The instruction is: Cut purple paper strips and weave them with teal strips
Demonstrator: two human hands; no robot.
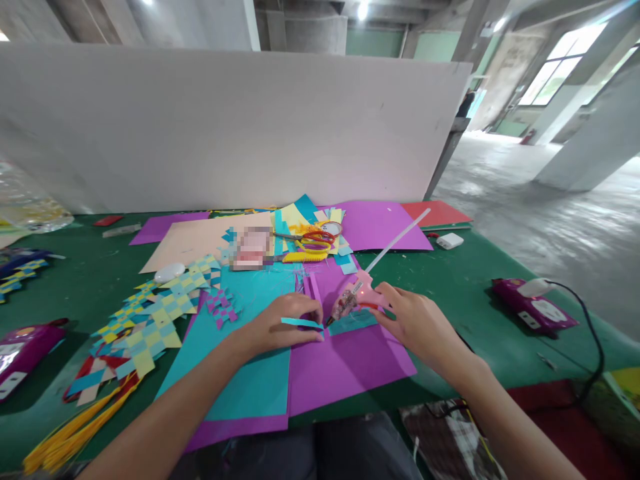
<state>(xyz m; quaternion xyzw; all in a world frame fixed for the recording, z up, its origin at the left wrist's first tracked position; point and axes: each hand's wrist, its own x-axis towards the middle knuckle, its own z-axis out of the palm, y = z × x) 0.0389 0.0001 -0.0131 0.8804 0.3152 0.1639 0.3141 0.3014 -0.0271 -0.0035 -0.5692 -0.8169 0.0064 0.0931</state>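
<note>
Near the middle of the table, my left hand (287, 323) is closed on a narrow teal paper strip (301, 323), above the seam between a teal sheet (240, 387) and a purple sheet (345, 373). My right hand (407, 317) grips the handle of a pink glue gun (357, 293). A long translucent glue stick (399, 239) sticks out of its back, up and to the right. The gun's nozzle points down and left, close to the fingertips of my left hand. Whether the nozzle touches the strip I cannot tell.
Checkered woven paper pieces (160, 313) and yellow tassels (75, 427) lie at the left. Red-handled scissors (315, 237) and a yellow comb (305, 257) lie behind my hands. A purple power strip (535, 308) with a cable stands right. A white panel (225, 127) rises behind.
</note>
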